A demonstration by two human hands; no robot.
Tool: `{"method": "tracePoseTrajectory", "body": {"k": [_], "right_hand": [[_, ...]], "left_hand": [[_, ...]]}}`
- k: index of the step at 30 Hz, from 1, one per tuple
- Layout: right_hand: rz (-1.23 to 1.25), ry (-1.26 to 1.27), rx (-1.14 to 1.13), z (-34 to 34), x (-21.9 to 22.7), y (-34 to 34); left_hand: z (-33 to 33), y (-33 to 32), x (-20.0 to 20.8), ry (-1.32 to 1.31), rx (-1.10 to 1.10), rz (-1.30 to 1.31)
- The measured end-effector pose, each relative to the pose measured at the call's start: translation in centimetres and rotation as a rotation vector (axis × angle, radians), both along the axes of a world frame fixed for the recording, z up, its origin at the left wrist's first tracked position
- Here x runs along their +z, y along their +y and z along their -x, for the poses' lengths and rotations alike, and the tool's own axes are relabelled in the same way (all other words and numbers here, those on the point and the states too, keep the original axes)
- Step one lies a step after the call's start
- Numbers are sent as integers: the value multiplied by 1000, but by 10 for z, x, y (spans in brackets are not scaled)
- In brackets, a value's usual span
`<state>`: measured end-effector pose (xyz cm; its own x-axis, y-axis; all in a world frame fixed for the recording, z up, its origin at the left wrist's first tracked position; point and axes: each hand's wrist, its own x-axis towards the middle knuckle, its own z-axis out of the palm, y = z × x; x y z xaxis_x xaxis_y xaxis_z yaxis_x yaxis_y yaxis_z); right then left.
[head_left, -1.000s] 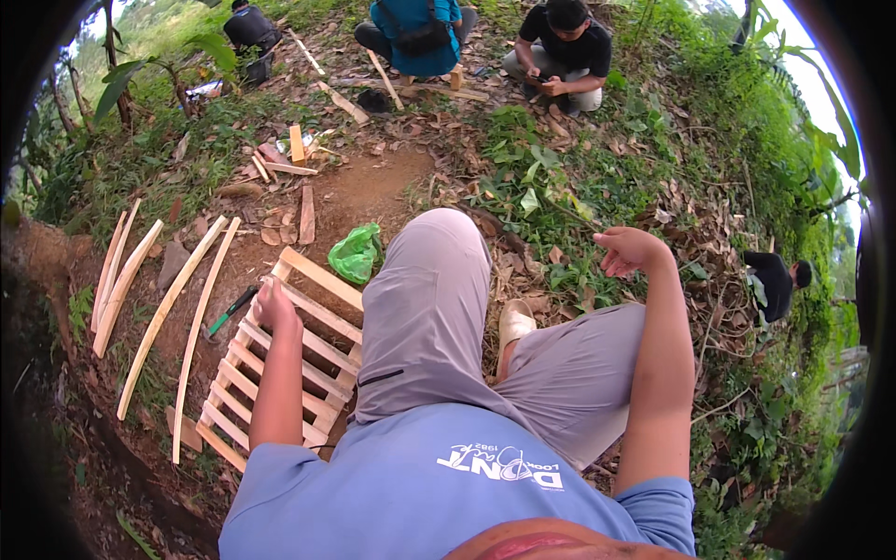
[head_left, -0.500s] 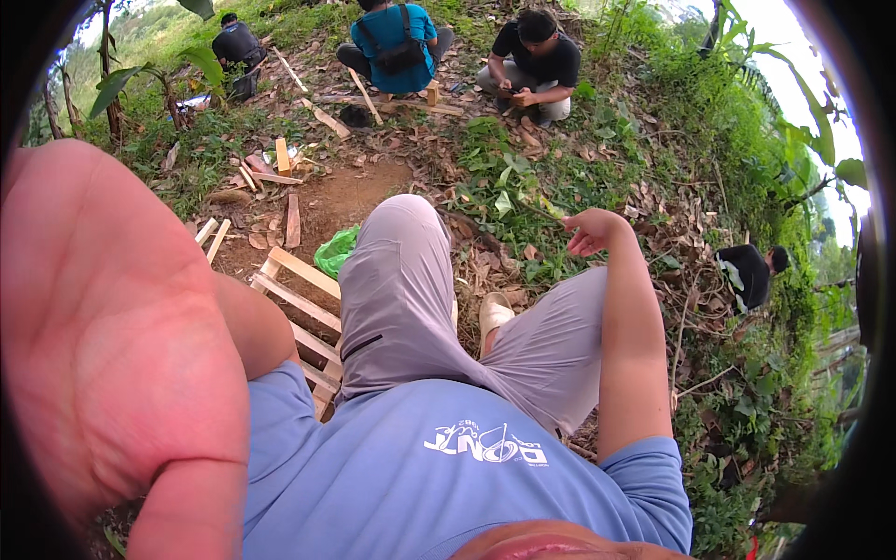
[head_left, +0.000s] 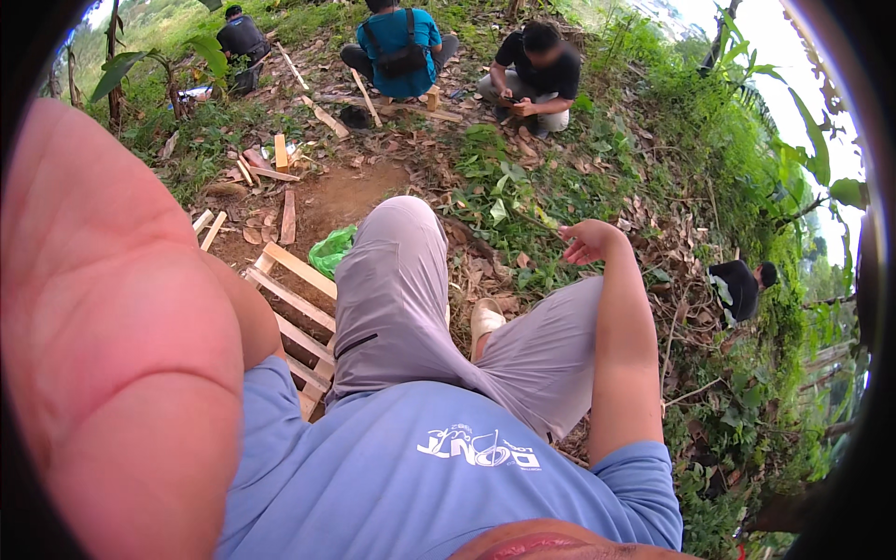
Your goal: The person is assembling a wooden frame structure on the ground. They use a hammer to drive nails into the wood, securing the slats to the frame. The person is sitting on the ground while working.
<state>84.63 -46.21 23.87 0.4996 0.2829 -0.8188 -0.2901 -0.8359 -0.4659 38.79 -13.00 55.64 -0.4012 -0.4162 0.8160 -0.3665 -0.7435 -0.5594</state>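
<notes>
My left hand (head_left: 103,271) fills the left side, very close to the camera. Its palm and wrist show, but the fingers are out of sight, so what they touch is hidden. My right hand (head_left: 594,242) hangs loosely beyond my right knee, the forearm lying along the thigh. Its fingers are slightly bent and apart, and I see nothing gripped in them. A thin green stem (head_left: 543,220) appears beside the fingertips; whether it touches them I cannot tell. By my left leg lies a slatted wooden frame (head_left: 297,301), nearest to my left arm.
A green plastic bag (head_left: 330,250) lies beyond the frame. Loose wood pieces (head_left: 288,219) are scattered on the dirt. Three people sit or squat farther off, including one in teal (head_left: 401,56); another person (head_left: 737,289) is at the right. Dense plants (head_left: 719,159) border the right side.
My left palm has shifted and tilted slightly in front of the camera, showing more wrist. The view has moved a little; my right hand keeps nearly the same pose.
</notes>
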Motion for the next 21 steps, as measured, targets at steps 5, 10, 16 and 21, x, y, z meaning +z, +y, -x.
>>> {"method": "tracePoseTrajectory", "body": {"k": [5, 10, 16, 21], "right_hand": [[1, -3, 1, -2, 3, -9], [1, -8, 21, -5, 8, -4], [-48, 0, 69, 2, 3, 27], [-123, -119, 55, 14, 26, -5]], "left_hand": [[-7, -7, -9, 3, 33, -25], [1, -2, -12, 3, 138, -31], [67, 37, -29, 78, 590, 57], [146, 165, -197, 737, 1167, 652]]}}
